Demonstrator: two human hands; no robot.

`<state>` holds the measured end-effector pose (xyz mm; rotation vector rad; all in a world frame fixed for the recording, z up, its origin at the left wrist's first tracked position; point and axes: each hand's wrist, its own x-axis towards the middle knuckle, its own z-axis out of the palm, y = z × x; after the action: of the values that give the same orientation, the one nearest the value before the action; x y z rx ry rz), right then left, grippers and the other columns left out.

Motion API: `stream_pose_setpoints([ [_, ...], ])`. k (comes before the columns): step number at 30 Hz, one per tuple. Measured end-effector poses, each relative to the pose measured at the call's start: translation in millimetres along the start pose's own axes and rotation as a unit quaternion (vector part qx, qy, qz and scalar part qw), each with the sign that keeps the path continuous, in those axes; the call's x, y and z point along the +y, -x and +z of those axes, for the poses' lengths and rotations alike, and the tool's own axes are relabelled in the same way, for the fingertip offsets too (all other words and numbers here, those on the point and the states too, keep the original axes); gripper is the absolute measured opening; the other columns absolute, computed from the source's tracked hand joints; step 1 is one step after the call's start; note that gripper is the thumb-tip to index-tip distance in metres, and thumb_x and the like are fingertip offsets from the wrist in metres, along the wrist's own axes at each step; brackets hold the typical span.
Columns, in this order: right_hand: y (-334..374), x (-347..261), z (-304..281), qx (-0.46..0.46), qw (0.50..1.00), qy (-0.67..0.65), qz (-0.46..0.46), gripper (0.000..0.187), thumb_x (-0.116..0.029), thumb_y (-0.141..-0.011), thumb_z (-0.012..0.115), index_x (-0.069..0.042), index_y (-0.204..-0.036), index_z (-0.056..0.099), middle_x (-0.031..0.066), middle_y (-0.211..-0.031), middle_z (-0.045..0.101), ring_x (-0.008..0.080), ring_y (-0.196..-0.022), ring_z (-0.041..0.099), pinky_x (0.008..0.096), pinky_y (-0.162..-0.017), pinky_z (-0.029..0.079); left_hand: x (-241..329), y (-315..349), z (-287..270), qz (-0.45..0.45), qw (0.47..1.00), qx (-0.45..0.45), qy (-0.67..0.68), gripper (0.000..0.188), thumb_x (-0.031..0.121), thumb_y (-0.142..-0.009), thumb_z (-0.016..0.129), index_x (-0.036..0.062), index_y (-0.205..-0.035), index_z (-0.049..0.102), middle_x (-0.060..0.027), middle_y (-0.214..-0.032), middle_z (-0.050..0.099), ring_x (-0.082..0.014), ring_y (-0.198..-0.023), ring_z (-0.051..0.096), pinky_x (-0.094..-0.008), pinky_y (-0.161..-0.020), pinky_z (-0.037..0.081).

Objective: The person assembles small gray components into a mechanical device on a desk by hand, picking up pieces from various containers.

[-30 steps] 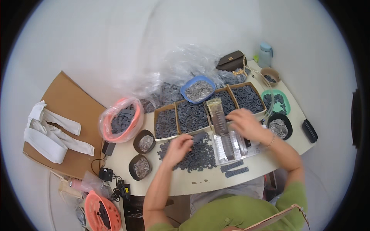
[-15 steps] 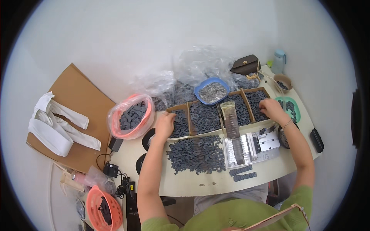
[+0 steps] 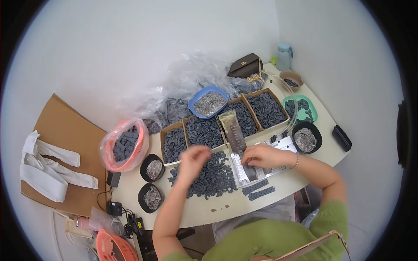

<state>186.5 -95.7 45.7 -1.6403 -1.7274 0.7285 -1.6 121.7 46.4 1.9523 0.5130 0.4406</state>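
Observation:
My left hand (image 3: 193,163) hovers over the loose pile of small dark grey plastic pieces (image 3: 213,178), slightly blurred. Its fingers are pinched together, and whatever they hold is too small to make out. On the metal assembly fixture (image 3: 275,167) lies my right hand (image 3: 266,156), its fingers bent down and closed at the slotted part; anything between them is hidden. A clear ribbed plastic strip (image 3: 234,130) rises from the fixture toward the boxes. Just below the fixture, two short linked rows of grey pieces (image 3: 261,193) lie on the table.
Behind my hands stands a divided cardboard box (image 3: 275,123) full of grey pieces. A blue tray (image 3: 203,114) of metal pins sits on it. Black bowls of pins (image 3: 320,147) flank the work, with a green tray (image 3: 314,108) at right and a pink basket (image 3: 116,165) at left.
Both hands have left the box's outer compartments: the left moved over the loose pile, the right onto the fixture. The whole view has shifted, uncovering the black bowls.

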Motion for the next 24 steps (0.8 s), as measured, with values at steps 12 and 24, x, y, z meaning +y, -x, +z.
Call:
stream_pose_setpoints([
  [12, 5, 12, 30, 0.074, 0.98, 0.169, -0.071, 0.02, -0.009, -0.08, 0.066, -0.005, -0.099, 0.063, 0.0111, -0.091, 0.058, 0.0312, -0.09, 0.059, 0.0393, -0.079, 0.049, -13, 60, 95, 0.146, 0.979, -0.055, -0.129, 0.014, 0.013, -0.073, 0.076, 0.0063, -0.083, 0.069, -0.0056, -0.082, 0.055, -0.0247, -0.083, 0.054, -0.0355, -0.071, 0.043],
  [24, 21, -5, 61, 0.11, 0.931, 0.298, -0.181, 0.019, -0.011, -0.074, 0.059, -0.002, -0.09, 0.06, 0.0068, -0.087, 0.056, 0.0235, -0.08, 0.057, 0.0336, -0.072, 0.05, 12, 64, 65, 0.321, 0.907, -0.062, -0.265, 0.013, 0.012, -0.07, 0.075, 0.0088, -0.081, 0.071, -0.0052, -0.083, 0.06, -0.0252, -0.082, 0.057, -0.0381, -0.074, 0.043],
])
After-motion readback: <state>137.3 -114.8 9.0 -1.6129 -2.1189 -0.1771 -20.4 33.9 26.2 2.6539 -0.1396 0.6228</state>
